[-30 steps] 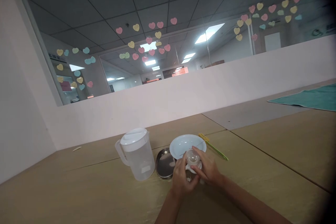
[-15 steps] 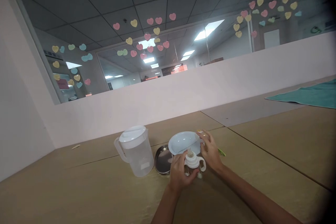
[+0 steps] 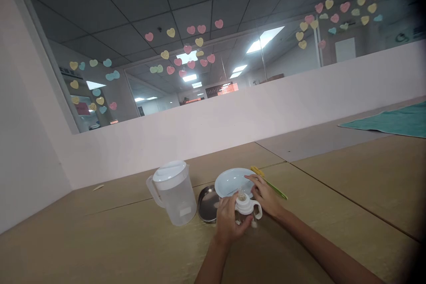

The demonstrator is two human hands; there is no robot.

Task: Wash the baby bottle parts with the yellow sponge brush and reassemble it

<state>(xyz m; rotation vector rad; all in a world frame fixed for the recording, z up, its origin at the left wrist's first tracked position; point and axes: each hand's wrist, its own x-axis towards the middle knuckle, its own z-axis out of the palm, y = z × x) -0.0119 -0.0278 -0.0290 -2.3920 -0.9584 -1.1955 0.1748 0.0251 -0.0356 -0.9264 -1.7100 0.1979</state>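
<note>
On the tan table (image 3: 133,239), a plastic pitcher (image 3: 175,199) is standing beside a steel dish (image 3: 207,204) and a white plate (image 3: 229,182). The left hand (image 3: 228,222) is gripping a white two-handled sippy bottle (image 3: 246,207) upright, while the partly open right hand (image 3: 262,197) is hovering just beside it, over the plate's rim.

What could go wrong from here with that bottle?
The left hand seems to hold the handled bottle alone, so it might slip. It could then strike the metal dish. The right hand reaches over the plate, and might tip it.
</note>
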